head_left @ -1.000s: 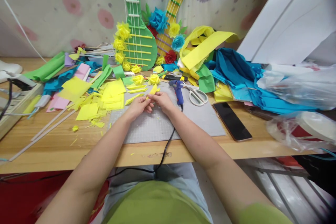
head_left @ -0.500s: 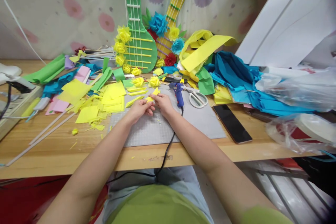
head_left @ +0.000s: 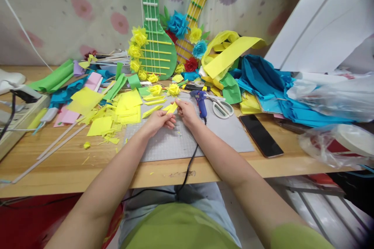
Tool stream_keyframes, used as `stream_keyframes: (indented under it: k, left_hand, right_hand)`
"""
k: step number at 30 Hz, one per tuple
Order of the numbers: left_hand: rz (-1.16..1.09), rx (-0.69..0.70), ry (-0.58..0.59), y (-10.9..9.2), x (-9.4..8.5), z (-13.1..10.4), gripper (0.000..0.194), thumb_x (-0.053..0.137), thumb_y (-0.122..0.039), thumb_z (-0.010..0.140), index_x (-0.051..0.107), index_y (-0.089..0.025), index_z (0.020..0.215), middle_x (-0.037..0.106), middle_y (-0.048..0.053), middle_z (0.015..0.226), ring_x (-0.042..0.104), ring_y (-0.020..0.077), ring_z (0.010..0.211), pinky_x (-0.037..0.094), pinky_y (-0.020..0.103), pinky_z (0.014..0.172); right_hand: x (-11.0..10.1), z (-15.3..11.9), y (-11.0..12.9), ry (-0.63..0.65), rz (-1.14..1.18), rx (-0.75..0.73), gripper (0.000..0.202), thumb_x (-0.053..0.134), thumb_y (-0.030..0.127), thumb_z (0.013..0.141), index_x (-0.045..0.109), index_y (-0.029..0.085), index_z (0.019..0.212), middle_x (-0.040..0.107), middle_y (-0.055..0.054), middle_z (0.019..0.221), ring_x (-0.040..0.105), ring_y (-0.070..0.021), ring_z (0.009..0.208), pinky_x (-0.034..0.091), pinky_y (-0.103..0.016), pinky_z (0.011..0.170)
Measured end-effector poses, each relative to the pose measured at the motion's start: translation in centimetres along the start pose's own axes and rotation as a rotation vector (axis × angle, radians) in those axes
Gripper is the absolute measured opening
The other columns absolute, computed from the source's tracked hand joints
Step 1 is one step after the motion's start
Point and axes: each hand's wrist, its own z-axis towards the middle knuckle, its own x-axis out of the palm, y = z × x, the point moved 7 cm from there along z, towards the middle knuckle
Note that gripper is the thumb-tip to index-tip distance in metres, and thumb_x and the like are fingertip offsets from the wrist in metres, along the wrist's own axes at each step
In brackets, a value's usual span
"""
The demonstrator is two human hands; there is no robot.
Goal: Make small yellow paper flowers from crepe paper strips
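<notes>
Between my two hands is a small folded piece of yellow crepe paper [head_left: 172, 107], held over the grey cutting mat [head_left: 157, 148]. My left hand [head_left: 160, 121] pinches its lower left end, and my right hand [head_left: 186, 112] grips its upper right end. Just beyond my left hand lie several folded yellow paper strips [head_left: 152, 111]. Yellow paper flowers [head_left: 173, 90] sit behind my fingers. To the right of my right hand lie a blue glue gun [head_left: 200, 103] and white-handled scissors [head_left: 222, 109].
Yellow paper squares [head_left: 128, 107] are heaped at left, beside thin sticks [head_left: 49, 155]. A green paper lute shape [head_left: 159, 54] leans against the wall. A black phone [head_left: 261, 135] and blue crepe paper [head_left: 263, 81] lie at right. The glue gun's cord [head_left: 191, 159] crosses the table edge.
My right hand has shifted slightly away from my left, and more of the yellow paper shows between them. The whole view has moved a little.
</notes>
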Motion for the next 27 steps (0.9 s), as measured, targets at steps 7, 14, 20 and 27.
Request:
stream_keyframes:
  k: [7, 14, 20, 27]
  left_hand:
    - [0.004, -0.011, 0.010, 0.2, 0.0, -0.1, 0.015, 0.061, -0.024, 0.075, 0.060, -0.009, 0.074, 0.066, 0.005, 0.061, 0.058, 0.0089, 0.045, 0.051, 0.022, 0.051]
    - [-0.007, -0.015, -0.047, 0.0, -0.4, -0.3, 0.013, 0.056, -0.020, 0.078, 0.061, -0.009, 0.073, 0.065, 0.005, 0.061, 0.058, 0.0096, 0.046, 0.052, 0.024, 0.052]
    - [-0.052, 0.039, -0.105, -0.5, -0.8, -0.2, 0.018, 0.062, -0.025, 0.075, 0.060, -0.008, 0.077, 0.064, 0.004, 0.063, 0.060, 0.0090, 0.049, 0.052, 0.022, 0.051]
    - [-0.037, 0.068, -0.039, -0.6, -0.9, -0.1, 0.024, 0.062, -0.031, 0.073, 0.062, -0.010, 0.083, 0.069, 0.008, 0.080, 0.066, 0.0148, 0.067, 0.056, 0.027, 0.060]
  right_hand:
    - [0.0, 0.0, -0.1, -0.019, 0.038, 0.006, 0.028, 0.063, 0.040, 0.065, 0.064, 0.013, 0.071, 0.020, 0.011, 0.041, 0.014, -0.0024, 0.039, 0.009, -0.021, 0.039]
    - [0.2, -0.3, 0.1, 0.002, 0.053, -0.001, 0.031, 0.066, 0.045, 0.061, 0.057, 0.017, 0.069, 0.022, 0.011, 0.043, 0.014, -0.0024, 0.039, 0.009, -0.021, 0.039]
    - [1.3, -0.6, -0.6, 0.080, -0.168, 0.003, 0.038, 0.069, 0.048, 0.055, 0.046, 0.018, 0.054, 0.037, 0.008, 0.045, 0.027, -0.0037, 0.042, 0.018, -0.021, 0.041]
    - [1.2, -0.6, -0.4, 0.020, -0.203, -0.078, 0.033, 0.066, 0.043, 0.057, 0.047, 0.017, 0.053, 0.048, 0.006, 0.053, 0.040, -0.0056, 0.051, 0.030, -0.020, 0.050]
